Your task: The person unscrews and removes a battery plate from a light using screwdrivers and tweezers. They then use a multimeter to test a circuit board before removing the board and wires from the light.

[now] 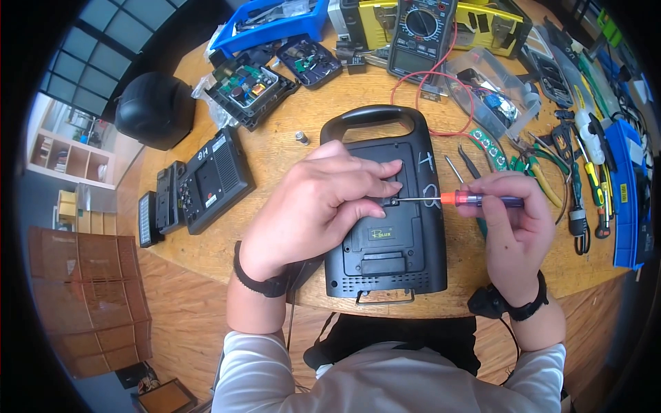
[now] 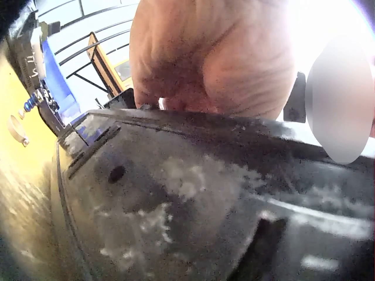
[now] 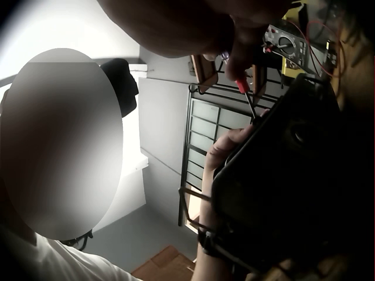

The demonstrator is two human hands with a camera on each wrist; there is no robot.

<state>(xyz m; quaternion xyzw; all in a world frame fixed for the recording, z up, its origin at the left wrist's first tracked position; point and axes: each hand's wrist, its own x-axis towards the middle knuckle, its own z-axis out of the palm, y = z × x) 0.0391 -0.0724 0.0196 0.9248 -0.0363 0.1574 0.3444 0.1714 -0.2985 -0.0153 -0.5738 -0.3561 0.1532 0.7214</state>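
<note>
A black device [image 1: 430,234] with a looped handle lies back-up before the person; it fills much of the left wrist view as a scuffed dark housing [image 2: 170,193]. On its back, the left hand [image 1: 313,199] rests with thumb and fingertips spread around a small black part, the fingers fairly straight. The right hand [image 1: 516,227] grips a screwdriver [image 1: 471,199] with a red and purple handle, held almost level, its tip at that part beside the left fingertips. In the right wrist view, the screwdriver [image 3: 242,86] meets the device's edge near the left hand [image 3: 225,146].
Left of the device lie a black unit [image 1: 217,179] and a small metal cylinder [image 1: 301,138]. Opened housings with circuit boards [image 1: 251,86], a blue tray [image 1: 275,27] and a multimeter [image 1: 420,34] stand behind. Red leads, a clear box [image 1: 496,89], pliers and other tools lie to the right.
</note>
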